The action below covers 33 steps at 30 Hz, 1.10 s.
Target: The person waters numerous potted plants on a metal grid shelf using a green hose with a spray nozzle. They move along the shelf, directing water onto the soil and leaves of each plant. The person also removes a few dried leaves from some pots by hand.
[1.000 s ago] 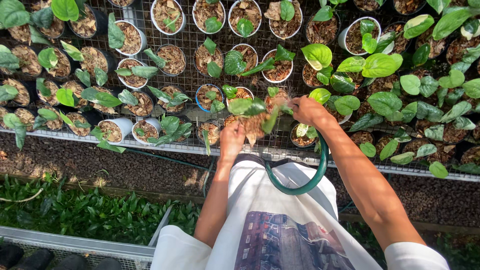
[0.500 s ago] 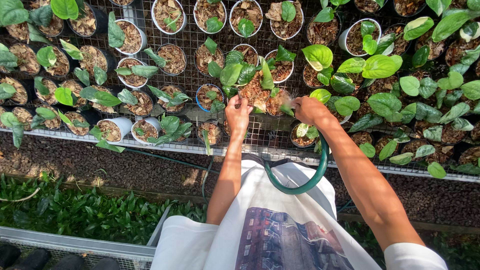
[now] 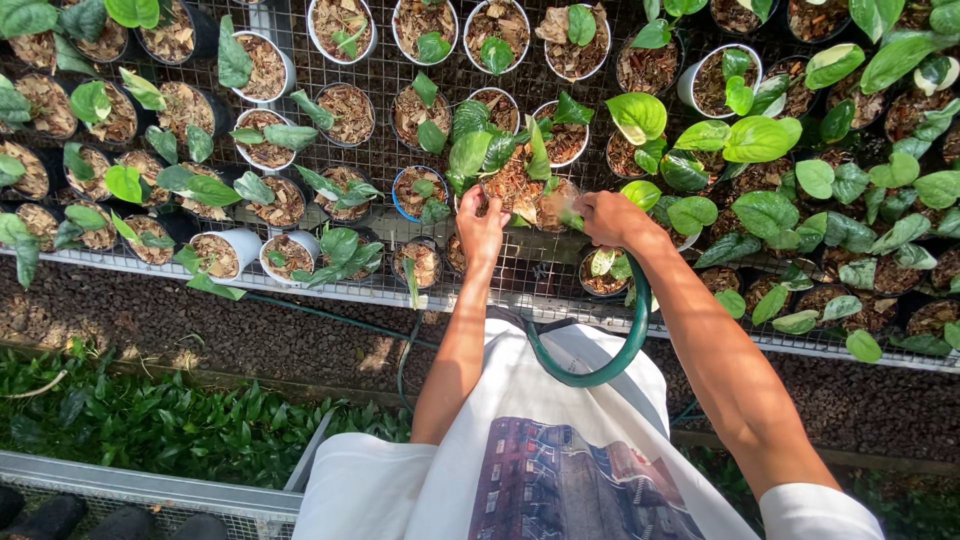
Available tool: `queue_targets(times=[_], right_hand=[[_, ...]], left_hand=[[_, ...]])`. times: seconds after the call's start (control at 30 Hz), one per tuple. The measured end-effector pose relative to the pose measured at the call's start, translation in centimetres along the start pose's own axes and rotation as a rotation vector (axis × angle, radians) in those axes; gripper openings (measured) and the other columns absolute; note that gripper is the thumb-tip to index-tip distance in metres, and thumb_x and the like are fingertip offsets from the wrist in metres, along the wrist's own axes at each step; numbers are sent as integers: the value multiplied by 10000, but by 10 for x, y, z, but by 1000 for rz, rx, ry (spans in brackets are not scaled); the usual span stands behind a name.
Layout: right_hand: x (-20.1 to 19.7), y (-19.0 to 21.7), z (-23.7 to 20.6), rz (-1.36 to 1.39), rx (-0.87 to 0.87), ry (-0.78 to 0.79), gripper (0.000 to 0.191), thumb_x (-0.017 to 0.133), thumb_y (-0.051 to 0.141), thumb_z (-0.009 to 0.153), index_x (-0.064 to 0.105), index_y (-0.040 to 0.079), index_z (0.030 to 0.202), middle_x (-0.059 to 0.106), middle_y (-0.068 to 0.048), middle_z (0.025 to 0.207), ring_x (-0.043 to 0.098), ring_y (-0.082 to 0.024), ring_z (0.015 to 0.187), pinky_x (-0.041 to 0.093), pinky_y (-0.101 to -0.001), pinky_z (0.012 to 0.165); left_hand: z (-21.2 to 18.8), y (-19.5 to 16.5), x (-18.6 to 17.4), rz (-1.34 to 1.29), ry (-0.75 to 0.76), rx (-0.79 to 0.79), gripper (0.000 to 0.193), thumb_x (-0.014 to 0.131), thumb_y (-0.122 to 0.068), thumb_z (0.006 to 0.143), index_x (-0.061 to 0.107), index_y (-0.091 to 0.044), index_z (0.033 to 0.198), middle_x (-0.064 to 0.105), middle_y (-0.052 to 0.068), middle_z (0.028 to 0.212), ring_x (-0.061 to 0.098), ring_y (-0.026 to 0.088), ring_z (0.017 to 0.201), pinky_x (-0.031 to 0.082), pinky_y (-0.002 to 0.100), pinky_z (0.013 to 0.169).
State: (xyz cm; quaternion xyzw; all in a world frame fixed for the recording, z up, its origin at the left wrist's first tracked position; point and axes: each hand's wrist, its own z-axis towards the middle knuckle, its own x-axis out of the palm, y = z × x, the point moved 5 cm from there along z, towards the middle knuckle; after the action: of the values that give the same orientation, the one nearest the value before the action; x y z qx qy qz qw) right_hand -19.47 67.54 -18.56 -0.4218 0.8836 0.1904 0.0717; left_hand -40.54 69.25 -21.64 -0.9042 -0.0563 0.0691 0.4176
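My left hand (image 3: 481, 228) grips the near side of a small potted plant (image 3: 508, 172) with several green leaves and brown bark mulch, held over the wire mesh bench (image 3: 540, 275). My right hand (image 3: 606, 217) holds the pot's right side, and a green hose (image 3: 600, 365) comes out of the same fist and loops down in front of my white shirt. The pot's own rim is mostly hidden by leaves and fingers.
The bench carries many small white, black and blue pots of leafy plants, such as a white pot (image 3: 228, 252) at the left and larger-leaved plants (image 3: 760, 140) at the right. Below lie dark gravel (image 3: 250, 335) and low green groundcover (image 3: 160, 425).
Both hands have moved the potted plant further from me across the bench, from near its front edge towards the middle rows. The hose loop stayed in front of my shirt.
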Motion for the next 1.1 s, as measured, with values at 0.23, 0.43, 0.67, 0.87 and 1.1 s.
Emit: queue_targets(times=[0.23, 0.43, 0.67, 0.87, 1.1], right_hand=[[2, 14, -2, 65, -11, 43, 465, 395, 135, 1021, 506, 89, 1470, 766, -167, 863, 766, -247, 643, 650, -395, 745], [13, 27, -2, -124, -13, 139, 500, 397, 154, 1032, 508, 181, 1519, 777, -183, 897, 785, -266, 718, 638, -398, 819], [13, 8, 3, -199, -33, 45, 512, 494, 137, 943, 616, 217, 1433, 701, -207, 1218, 698, -355, 1103, 526, -459, 1026], [8, 1, 2, -175, -70, -52, 479, 486, 148, 937, 649, 189, 1386, 707, -230, 1215, 675, -404, 1125, 508, -479, 1036], [-7, 20, -17, -77, -285, -263, 367, 484, 149, 958, 690, 101, 1259, 710, -218, 1177, 677, -408, 1082, 517, -529, 972]], left_hand=[[-2, 1, -5, -6, -1, -24, 483, 624, -66, 944, 496, 76, 1387, 597, 216, 1334, 709, 211, 909, 678, 315, 747], [-4, -2, -4, -9, 13, -16, 456, 622, -68, 960, 517, 94, 1374, 613, 246, 1313, 721, 223, 902, 663, 320, 747], [-4, -1, -9, 17, -8, -58, 484, 604, -63, 956, 479, 87, 1399, 564, 262, 1345, 746, 258, 876, 639, 330, 749], [-4, -1, -8, -9, 0, -51, 469, 607, -66, 959, 497, 94, 1386, 586, 269, 1331, 752, 251, 855, 641, 326, 743], [-7, -2, 4, -36, 41, -1, 492, 659, -83, 943, 519, 61, 1392, 583, 236, 1335, 739, 238, 834, 669, 304, 668]])
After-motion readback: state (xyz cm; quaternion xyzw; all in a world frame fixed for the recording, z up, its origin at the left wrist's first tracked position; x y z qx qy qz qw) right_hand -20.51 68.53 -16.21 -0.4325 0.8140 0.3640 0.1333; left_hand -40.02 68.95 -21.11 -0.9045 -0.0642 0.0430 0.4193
